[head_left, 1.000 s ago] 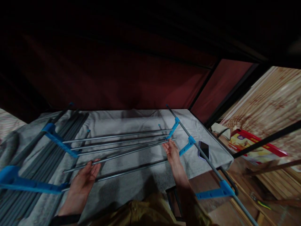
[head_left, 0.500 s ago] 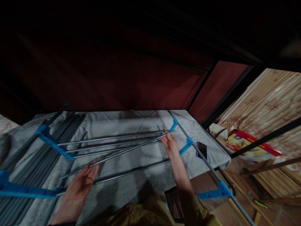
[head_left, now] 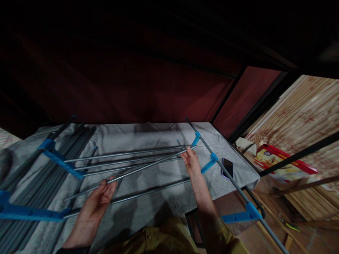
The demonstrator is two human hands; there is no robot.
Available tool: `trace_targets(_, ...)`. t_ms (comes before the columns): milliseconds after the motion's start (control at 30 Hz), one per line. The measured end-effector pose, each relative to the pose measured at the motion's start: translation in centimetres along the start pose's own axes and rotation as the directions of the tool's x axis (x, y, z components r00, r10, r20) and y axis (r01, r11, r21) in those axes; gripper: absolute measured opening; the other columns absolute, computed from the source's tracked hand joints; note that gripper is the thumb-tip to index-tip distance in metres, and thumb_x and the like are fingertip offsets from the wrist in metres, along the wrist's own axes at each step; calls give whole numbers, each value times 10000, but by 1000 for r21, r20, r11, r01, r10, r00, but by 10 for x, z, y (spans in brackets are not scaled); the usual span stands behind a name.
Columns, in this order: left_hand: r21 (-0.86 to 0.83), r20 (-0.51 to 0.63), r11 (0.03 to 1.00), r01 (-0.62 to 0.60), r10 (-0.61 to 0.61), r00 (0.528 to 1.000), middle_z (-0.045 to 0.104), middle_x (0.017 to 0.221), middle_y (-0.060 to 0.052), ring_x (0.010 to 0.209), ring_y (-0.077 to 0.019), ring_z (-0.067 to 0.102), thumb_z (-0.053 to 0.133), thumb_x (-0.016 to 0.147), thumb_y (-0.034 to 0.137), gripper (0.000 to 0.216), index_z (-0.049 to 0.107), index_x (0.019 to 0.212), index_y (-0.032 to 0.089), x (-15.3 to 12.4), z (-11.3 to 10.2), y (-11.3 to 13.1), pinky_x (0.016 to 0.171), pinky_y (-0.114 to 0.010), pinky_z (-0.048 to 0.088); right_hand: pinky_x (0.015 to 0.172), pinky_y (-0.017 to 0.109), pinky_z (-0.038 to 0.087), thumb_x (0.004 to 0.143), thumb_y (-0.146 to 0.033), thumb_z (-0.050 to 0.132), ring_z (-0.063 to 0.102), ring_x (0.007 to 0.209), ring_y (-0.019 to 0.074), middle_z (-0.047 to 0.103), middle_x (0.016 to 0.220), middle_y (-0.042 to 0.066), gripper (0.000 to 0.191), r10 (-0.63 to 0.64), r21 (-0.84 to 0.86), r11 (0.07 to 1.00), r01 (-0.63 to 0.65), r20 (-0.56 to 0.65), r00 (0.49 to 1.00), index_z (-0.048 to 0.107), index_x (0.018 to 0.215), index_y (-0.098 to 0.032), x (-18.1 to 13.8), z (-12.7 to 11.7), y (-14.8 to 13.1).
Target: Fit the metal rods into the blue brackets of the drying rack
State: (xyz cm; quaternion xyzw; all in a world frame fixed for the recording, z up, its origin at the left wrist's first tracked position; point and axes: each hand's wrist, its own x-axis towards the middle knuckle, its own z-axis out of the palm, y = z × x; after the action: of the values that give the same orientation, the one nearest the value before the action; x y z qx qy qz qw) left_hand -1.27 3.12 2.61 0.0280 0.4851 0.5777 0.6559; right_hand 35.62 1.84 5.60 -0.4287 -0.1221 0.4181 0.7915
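A thin grey metal tube (head_left: pixel 148 163) lies slantwise across both my hands. My left hand (head_left: pixel 98 197) is closed round its lower left part, thumb on top. Near the tube's right end, my right hand (head_left: pixel 190 160) pinches it just beside a blue plastic bracket (head_left: pixel 196 138). Beneath and behind it, several similar tubes run from a blue bracket on the left (head_left: pixel 59 160) towards the right-hand brackets. A long grey pole (head_left: pixel 233 182) carries the right brackets. Another blue bracket (head_left: pixel 34 214) at the lower left joins a tube that passes behind my left hand.
A grey cloth (head_left: pixel 148 137) covers the surface. Several dark grey poles (head_left: pixel 47 183) lie bundled at the left. A phone (head_left: pixel 227 168) rests by the right pole. Beyond the edge are a red and yellow box (head_left: pixel 283 164) and wooden slats (head_left: pixel 312 203). A dark red panel (head_left: pixel 137 91) stands behind.
My left hand has slid slightly right and up along the tube, its fingers closing more on it. The right hand has barely moved.
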Motion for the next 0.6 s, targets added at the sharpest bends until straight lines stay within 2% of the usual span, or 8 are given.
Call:
trace_targets(233, 16, -17, 1000, 21, -21, 1000, 764, 850, -70, 754, -138, 763, 492, 981, -11, 297, 673, 787, 124, -9, 15, -7, 701, -247, 688, 725, 258, 641, 776, -349, 900, 704, 682, 124, 769, 803, -18, 267, 7, 8, 1000, -8, 56, 998, 661, 805, -233, -5, -5, 4)
trace_targets(467, -1, -53, 1000, -12, 12, 999, 743, 816, -39, 734, -121, 750, 532, 960, -29, 295, 670, 756, 134, -6, 13, -4, 706, -219, 674, 743, 271, 650, 812, -315, 831, 754, 803, 151, 807, 939, 12, 169, -4, 17, 1000, 2, 84, 996, 721, 907, -230, -11, -18, 3)
trace_targets(600, -10, -46, 999, -43, 42, 998, 725, 768, -16, 702, -112, 739, 535, 965, -24, 305, 659, 737, 136, -4, 10, -4, 689, -215, 669, 785, 273, 643, 822, -305, 820, 759, 824, 152, 806, 934, 17, 162, 6, 9, 1000, -7, 61, 998, 730, 931, -228, -14, -26, 7)
